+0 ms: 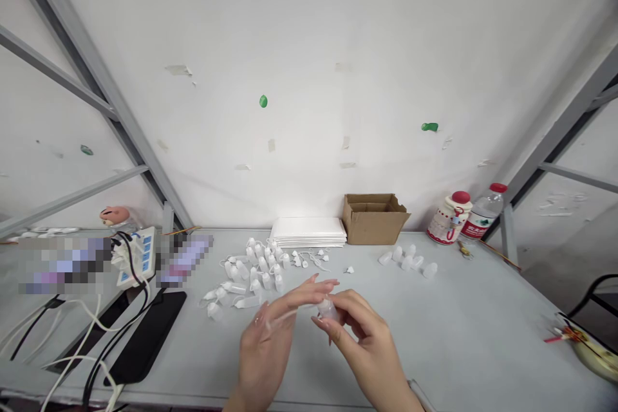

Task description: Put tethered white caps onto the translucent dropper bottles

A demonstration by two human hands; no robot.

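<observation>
My right hand (371, 338) pinches a small translucent plastic bottle (329, 310) between thumb and fingers, above the middle of the table. My left hand (271, 340) is beside it with its fingers stretched out over the bottle's top; the contact is partly hidden. A thin clear strap (288, 316) runs from the bottle across the left hand. Left of the hands stands a cluster of similar bottles with caps (263, 264), some lying on their sides. Several loose white caps with straps (309, 259) lie behind the hands. To the right is a group of uncapped bottles (407, 262).
At the wall are a stack of white flat sheets (308, 232) and an open cardboard box (375, 226). A red-lidded flask (449, 219) and a water bottle (483, 214) stand at right. A power strip (145, 257), cables and a black phone-like slab (147, 338) lie at left.
</observation>
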